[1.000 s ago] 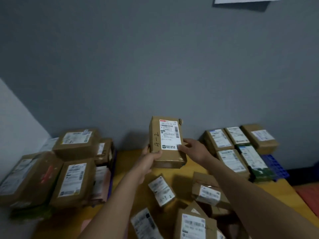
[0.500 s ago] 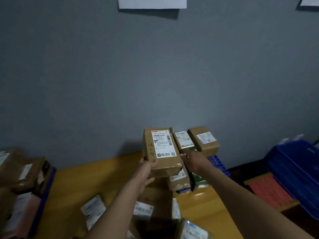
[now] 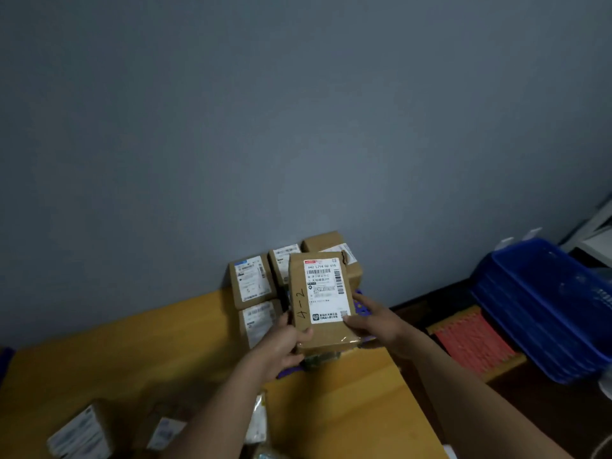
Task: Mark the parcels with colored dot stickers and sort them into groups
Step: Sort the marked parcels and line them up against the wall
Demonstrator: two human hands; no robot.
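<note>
I hold a brown cardboard parcel with a white shipping label and "4-2" written on its face. My left hand grips its lower left corner, and my right hand grips its lower right edge. The parcel hovers over a group of similar labelled parcels stacked against the grey wall at the far right end of the yellow table. No dot sticker shows on the held parcel.
More labelled parcels lie at the table's near left edge. A stack of blue plastic baskets stands to the right, beside a red mesh mat. A purple tray peeks out under the parcel group.
My view has swung right. Both hands carried the parcel rightward and lower, over the parcel group by the wall. The left-hand pile has left the view.
</note>
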